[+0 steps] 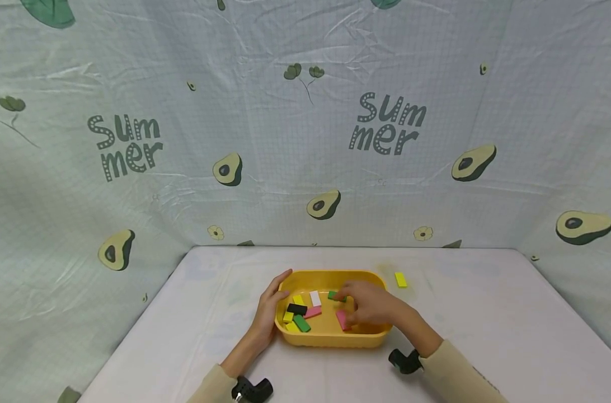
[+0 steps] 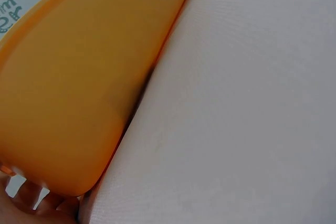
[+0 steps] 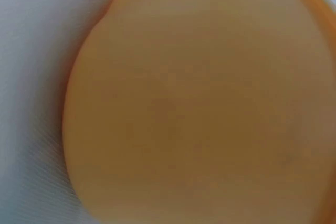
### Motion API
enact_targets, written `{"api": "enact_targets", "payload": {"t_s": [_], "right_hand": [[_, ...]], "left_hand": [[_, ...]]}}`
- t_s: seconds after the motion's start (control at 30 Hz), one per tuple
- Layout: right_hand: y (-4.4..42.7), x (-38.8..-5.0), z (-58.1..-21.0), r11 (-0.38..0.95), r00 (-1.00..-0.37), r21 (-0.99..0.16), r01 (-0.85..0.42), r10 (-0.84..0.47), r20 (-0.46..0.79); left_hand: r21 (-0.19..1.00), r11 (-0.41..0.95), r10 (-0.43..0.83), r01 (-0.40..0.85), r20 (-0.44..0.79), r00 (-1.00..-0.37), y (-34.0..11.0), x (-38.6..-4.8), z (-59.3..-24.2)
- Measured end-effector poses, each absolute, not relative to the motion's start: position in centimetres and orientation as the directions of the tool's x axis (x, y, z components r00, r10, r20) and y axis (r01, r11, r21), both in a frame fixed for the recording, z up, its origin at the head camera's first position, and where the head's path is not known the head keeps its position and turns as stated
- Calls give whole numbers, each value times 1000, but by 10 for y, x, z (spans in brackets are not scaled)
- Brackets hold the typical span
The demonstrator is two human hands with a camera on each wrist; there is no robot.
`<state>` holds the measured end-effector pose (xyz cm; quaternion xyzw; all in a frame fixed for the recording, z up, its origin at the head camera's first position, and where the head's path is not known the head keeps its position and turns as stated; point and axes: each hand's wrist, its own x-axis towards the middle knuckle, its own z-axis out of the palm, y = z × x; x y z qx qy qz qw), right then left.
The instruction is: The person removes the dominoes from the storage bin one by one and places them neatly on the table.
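A yellow plastic tray [image 1: 330, 340] sits on the table. My left hand [image 1: 266, 310] grips its left end, thumb over the rim and fingers along the outside wall. In the left wrist view, those fingers [image 2: 50, 205] curl by the tray's corner. My right hand [image 1: 372, 304] reaches into the tray's right half with fingers spread, one fingertip at a green block [image 1: 332, 295] and the thumb side near a pink block [image 1: 342, 319]. On the left inside lie a black block [image 1: 297, 309], a white block [image 1: 315, 298], another green block [image 1: 301, 323], another pink block [image 1: 313, 312] and several yellow ones.
One yellow block [image 1: 400, 280] lies on the white tabletop [image 1: 487, 324], outside the tray at the back right. A printed avocado curtain [image 1: 265, 123] hangs behind the table. The right wrist view shows mostly the tray's outer wall [image 3: 184, 103], blurred.
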<state>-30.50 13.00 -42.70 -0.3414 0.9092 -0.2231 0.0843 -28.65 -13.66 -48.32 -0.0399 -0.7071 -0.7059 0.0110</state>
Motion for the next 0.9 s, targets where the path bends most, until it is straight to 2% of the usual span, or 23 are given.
{"api": "enact_targets", "payload": {"t_s": [0.33,0.6,0.9], "right_hand": [[126,-303,-433,698,-751,-392,-599,-660,-27],[121,-300,-433,732,-776,-396,-554,-626,-70],[121,-298,-435,727,-776,-394,-563,-629,-52]], "left_hand": [[997,-4,45,74,74,-996,-139,-286,-484],[997,-8,53,82,82,-995,-140,-287,-483],[997,-18,61,79,80,-995,-142,-285,-483]]}}
